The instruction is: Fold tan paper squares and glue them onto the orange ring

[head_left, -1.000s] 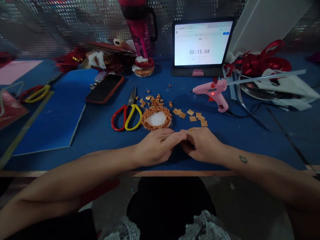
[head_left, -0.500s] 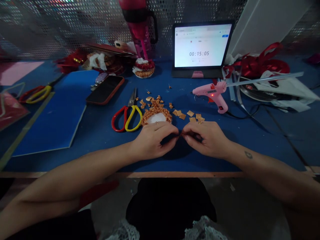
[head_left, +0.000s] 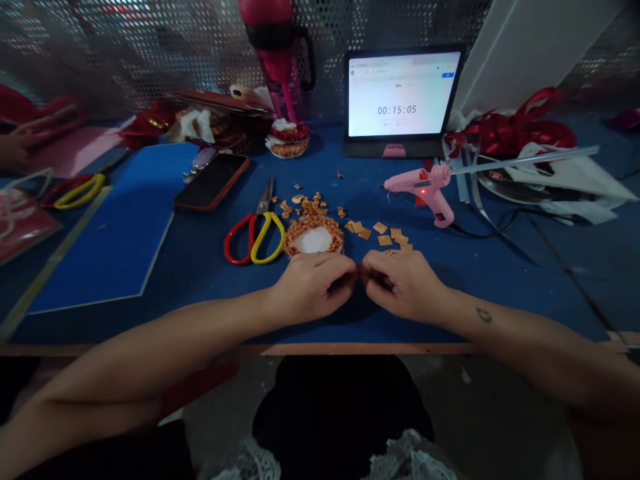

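My left hand (head_left: 315,283) and my right hand (head_left: 401,281) meet fingertip to fingertip over the front of the blue table, both closed in a pinch. Whatever lies between the fingertips is hidden. Just beyond my left hand is a round white piece (head_left: 314,240) ringed with crinkled orange-brown bits. Small crumpled brown pieces (head_left: 310,203) are scattered behind it. Several flat tan squares (head_left: 384,240) lie beyond my right hand. Scissors (head_left: 256,237) with one red and one yellow handle rest left of the round piece.
A pink glue gun (head_left: 423,188), its light lit, lies to the right with its cord. Behind stand a tablet (head_left: 400,100) and a pink bottle (head_left: 277,67). A phone (head_left: 213,181) and a blue board (head_left: 115,227) lie left. Another person's hand (head_left: 17,150) shows at far left.
My hands have drawn closer together, the fingertips now touching or nearly so. At far left another person's hand and something red have come into view over the pink sheet.
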Motion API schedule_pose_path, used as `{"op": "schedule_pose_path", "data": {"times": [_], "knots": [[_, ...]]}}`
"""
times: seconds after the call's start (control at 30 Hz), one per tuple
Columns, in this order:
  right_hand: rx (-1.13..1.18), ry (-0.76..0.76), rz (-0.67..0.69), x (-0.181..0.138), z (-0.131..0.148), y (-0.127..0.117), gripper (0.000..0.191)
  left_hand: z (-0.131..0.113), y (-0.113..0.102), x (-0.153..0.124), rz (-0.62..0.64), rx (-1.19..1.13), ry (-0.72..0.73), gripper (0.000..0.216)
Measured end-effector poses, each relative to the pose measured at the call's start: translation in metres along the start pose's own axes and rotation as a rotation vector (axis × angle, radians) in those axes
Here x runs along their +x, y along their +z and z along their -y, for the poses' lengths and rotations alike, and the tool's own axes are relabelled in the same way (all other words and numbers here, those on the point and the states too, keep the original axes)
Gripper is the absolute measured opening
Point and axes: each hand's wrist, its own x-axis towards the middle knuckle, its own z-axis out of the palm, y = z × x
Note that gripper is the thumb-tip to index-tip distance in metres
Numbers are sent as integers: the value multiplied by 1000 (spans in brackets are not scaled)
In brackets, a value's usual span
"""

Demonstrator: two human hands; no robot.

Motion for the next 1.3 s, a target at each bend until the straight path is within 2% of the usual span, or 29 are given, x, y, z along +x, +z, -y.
{"op": "schedule_pose_path", "data": {"times": [0.2, 0.37, 0.67, 0.97, 1.3], "knots": [[-34, -7, -68, -1, 7, 3, 5, -4, -1, -1, -40, 19, 0, 6], [1, -42, -105, -1, 4, 0, 5, 2, -2, 1, -105, 25, 69, 5], [-86, -29, -20, -1, 0, -1, 8, 5, -1, 1, 21, 15, 65, 8], [-89, -34, -88, 3, 4, 4, 10, 2, 0, 2, -44, 27, 33, 8], [-66, -31, -28, 1, 2, 0, 12, 4, -3, 1, -6, 41, 96, 11]]}}
